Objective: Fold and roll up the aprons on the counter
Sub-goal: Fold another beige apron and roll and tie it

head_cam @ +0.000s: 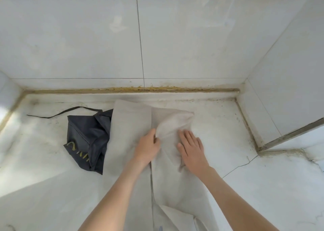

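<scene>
The long pale beige cloth apron point(129, 125) runs from the bench's point(263, 187) near edge up its middle toward the back edge. On it, my left hand point(147, 146) has its fingers pinched on a raised flap, and my right hand point(192, 145) lies flat, fingers straight, pressing the layer beside it. If I pull the flap unevenly, I judge the fold could bunch or go crooked. Farther left, the crumpled dark navy apron point(84, 139) touches the beige edge and might get dragged.

white marble counter point(263, 187), beige apron point(129, 125) spread flat, crumpled dark apron point(84, 139)
</scene>
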`<move>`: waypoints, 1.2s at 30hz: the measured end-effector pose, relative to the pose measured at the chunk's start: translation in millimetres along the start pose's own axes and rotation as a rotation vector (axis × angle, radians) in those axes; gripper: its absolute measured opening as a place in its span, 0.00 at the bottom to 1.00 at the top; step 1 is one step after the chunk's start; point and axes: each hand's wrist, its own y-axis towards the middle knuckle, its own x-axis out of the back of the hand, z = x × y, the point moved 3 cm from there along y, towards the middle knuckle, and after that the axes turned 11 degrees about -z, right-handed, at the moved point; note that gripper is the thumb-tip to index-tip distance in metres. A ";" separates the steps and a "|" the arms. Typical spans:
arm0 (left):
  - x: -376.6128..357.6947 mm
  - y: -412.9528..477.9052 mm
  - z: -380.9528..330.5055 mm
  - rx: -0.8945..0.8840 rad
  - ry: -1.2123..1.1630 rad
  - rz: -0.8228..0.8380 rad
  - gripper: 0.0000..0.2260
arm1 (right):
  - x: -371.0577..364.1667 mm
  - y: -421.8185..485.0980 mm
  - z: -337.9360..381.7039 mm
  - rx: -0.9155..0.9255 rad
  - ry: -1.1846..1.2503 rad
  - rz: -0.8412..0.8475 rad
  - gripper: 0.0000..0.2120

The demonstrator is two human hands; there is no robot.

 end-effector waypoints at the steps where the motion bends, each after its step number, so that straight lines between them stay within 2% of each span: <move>1: 3.6 -1.0 5.4 0.036 -0.028 -0.024 0.06 | -4.4 -1.3 0.9 0.018 -0.058 0.020 0.39; 2: 5.2 -0.6 9.8 0.120 -0.143 -0.001 0.06 | -9.5 -1.3 1.4 0.031 -0.105 0.029 0.37; 5: 7.7 4.7 7.4 0.357 -0.469 0.239 0.07 | -12.9 -1.4 4.4 0.114 -0.224 0.014 0.32; 7: 10.7 11.9 1.7 0.378 -0.486 0.344 0.02 | -10.0 -1.3 5.5 0.231 -0.245 -0.034 0.31; 9: 14.7 23.4 -5.7 0.322 -0.380 0.327 0.08 | -5.0 2.2 3.1 0.272 -0.083 0.034 0.31; 11: 16.4 33.9 -13.4 0.289 -0.321 0.265 0.12 | 8.2 11.4 5.7 0.133 0.213 0.009 0.23; 13: 17.5 38.3 -25.6 0.250 -0.304 0.256 0.10 | 26.3 25.8 6.0 -0.148 0.488 -0.135 0.09; 14: 16.0 39.3 -30.7 0.234 -0.275 0.280 0.10 | 32.8 32.7 3.7 -0.258 0.597 -0.209 0.10; 16: 12.8 37.0 -41.0 0.215 -0.270 0.368 0.16 | 46.5 46.3 -4.5 -0.360 0.679 -0.299 0.15; 18: 8.2 31.0 -49.0 0.253 -0.452 0.472 0.23 | 55.4 59.2 -9.3 -0.355 0.673 -0.260 0.21; 19: 5.4 30.9 -48.2 0.245 -0.474 0.473 0.23 | 56.5 64.9 -11.6 -0.334 0.678 -0.218 0.20; 20: 5.9 32.1 -48.6 0.203 -0.457 0.439 0.22 | 55.6 70.5 -13.0 -0.327 0.688 -0.175 0.18; 23: 15.7 34.5 -42.2 0.052 -0.346 0.245 0.08 | 60.9 82.1 -8.2 -0.306 0.695 -0.155 0.07; 26: 30.8 35.4 -33.7 0.051 -0.335 0.115 0.10 | 86.8 89.5 4.4 -0.109 0.622 -0.220 0.10; 29: 42.2 37.9 -25.0 0.064 -0.164 -0.021 0.15 | 112.8 90.0 32.6 0.049 0.674 -0.048 0.10; 36: 44.5 30.1 -21.9 0.101 0.033 -0.154 0.16 | 122.0 103.1 51.7 0.120 0.414 0.225 0.03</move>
